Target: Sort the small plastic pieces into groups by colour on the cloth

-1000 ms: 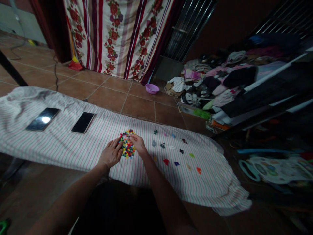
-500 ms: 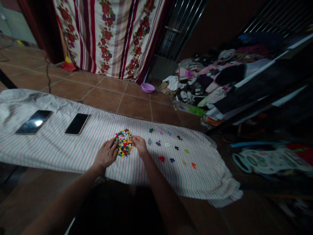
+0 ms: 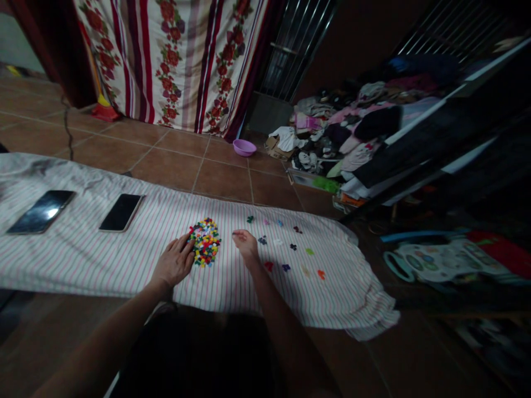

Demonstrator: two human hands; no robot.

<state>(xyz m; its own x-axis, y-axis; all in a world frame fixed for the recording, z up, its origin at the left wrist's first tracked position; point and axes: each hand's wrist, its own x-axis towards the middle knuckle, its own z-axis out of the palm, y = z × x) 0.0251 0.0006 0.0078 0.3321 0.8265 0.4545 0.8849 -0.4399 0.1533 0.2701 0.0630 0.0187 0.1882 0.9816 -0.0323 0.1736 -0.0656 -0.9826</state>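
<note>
A heap of tiny many-coloured pieces [image 3: 205, 243] lies on the striped cloth, too small for me to tell their kind. My left hand [image 3: 175, 260] rests flat at the heap's left edge, fingers stretched out and touching it. To the right of the heap, my right hand [image 3: 246, 244] is closed in a pinch over the cloth, with a small dark piece just showing at its fingertips. Beyond it are little groups sorted by colour, among them a green group [image 3: 250, 219], a white group [image 3: 277, 242], a red group [image 3: 269, 266] and an orange group [image 3: 321, 274].
The striped cloth [image 3: 157, 254] covers a long, narrow surface. On its left lie a phone [image 3: 121, 213] and a larger dark tablet-like device [image 3: 41, 212]. A purple basin [image 3: 244, 147] stands on the tiled floor, near a pile of clothes [image 3: 332, 127].
My right hand has moved away from the heap, to the right, toward the colour groups, still pinched. My left hand stays at the heap. The view has shifted slightly.
</note>
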